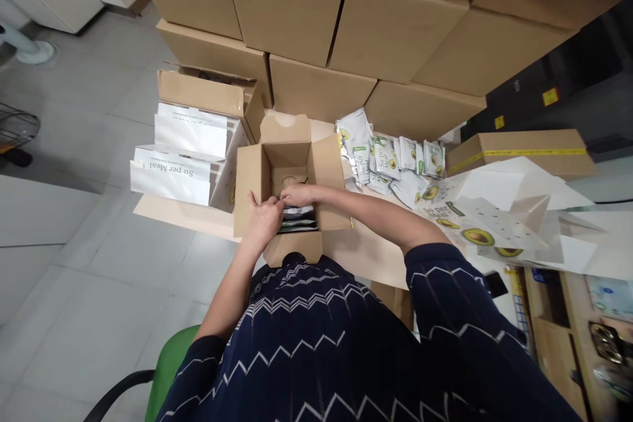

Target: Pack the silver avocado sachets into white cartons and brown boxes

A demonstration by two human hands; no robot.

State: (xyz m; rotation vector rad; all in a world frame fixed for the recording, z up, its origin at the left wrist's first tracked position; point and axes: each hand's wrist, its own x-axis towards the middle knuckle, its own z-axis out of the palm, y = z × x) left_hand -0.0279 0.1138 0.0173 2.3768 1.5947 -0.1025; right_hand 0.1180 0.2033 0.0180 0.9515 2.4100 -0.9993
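Observation:
In front of my body stands an open cardboard box [328, 171] with its flaps folded outward. Several flat sachets [299, 219] stand in a row in its near half, and the far half shows bare cardboard. My left hand [267, 219] reaches over the left wall, its fingers closed at the left end of the sachets and the thumb raised. From the right comes my right hand [297, 195], fingers pinched together beside the left fingertips, at the top of the farthest sachet. The fingers partly cover the edge they grip.
White printed sachets [380, 157] lie piled right of the box. Flattened white avocado-print cartons [469, 217] lie farther right. On the left stand open white Su-per Meal boxes [180, 175]. Stacked cardboard cartons [316, 20] wall off the back. A green chair [171, 362] is at lower left.

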